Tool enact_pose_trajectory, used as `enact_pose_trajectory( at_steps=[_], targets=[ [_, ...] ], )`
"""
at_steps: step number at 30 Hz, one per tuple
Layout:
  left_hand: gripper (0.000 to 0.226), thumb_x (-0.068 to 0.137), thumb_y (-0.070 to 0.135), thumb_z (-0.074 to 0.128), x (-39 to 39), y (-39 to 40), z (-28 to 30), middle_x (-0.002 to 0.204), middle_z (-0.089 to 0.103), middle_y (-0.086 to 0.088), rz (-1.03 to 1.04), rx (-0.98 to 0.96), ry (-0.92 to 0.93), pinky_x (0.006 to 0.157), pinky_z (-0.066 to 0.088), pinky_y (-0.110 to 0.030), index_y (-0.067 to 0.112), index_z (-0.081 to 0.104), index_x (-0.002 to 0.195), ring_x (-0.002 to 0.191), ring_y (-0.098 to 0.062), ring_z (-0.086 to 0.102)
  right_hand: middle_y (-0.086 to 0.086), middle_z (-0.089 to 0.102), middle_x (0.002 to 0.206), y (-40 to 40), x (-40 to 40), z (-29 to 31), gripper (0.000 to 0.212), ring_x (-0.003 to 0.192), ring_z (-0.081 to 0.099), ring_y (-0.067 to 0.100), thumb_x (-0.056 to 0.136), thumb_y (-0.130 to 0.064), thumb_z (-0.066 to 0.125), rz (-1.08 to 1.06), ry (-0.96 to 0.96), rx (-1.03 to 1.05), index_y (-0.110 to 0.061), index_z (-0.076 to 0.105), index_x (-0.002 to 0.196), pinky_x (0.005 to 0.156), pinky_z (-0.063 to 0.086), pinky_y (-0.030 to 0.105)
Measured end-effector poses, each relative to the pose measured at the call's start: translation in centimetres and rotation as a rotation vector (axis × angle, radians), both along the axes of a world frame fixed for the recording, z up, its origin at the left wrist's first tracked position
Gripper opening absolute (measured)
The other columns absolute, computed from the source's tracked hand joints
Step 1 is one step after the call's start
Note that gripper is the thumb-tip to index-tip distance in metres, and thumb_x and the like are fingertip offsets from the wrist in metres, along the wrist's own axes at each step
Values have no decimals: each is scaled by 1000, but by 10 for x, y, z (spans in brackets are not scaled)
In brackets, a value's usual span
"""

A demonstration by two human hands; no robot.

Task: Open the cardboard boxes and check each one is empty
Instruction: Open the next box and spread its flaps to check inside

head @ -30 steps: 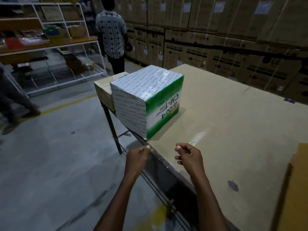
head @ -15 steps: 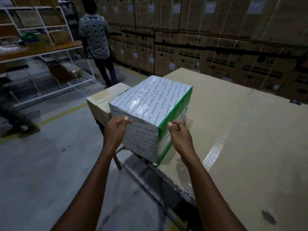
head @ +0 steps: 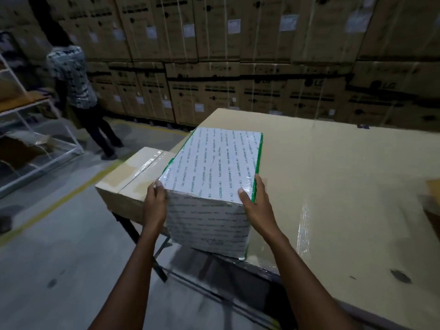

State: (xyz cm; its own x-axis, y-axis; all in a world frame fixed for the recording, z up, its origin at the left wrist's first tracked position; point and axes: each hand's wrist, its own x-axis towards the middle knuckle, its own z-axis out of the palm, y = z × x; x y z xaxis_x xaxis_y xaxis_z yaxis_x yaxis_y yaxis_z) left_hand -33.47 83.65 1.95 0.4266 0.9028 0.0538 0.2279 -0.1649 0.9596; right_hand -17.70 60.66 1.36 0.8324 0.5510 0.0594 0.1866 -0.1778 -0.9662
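White taped box (head: 214,172) on table edge (head: 333,186), left hand (head: 156,206) and right hand (head: 256,206) fingers grasping its near corners

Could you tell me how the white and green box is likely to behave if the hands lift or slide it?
The box is wrapped in glossy tape, so it may feel slippery. Its flat, square faces suggest it stays stiff and will slide, not roll. Its near corner overhangs the table edge, so pushing it outward could tip it off.
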Motion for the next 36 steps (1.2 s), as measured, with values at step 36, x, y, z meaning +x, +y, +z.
enact_pose_trajectory(
  at_steps=[36],
  targets=[
    [52,96,55,62,121,-141,-22,130,68,4,-616,-6,16,99,54,-36,40,54,145,120,-11,64,1,65,131,-249,58,5,41,117,60,26,106,-50,40,-608,348,176,-27,69,122,103,48,49]
  ],
)
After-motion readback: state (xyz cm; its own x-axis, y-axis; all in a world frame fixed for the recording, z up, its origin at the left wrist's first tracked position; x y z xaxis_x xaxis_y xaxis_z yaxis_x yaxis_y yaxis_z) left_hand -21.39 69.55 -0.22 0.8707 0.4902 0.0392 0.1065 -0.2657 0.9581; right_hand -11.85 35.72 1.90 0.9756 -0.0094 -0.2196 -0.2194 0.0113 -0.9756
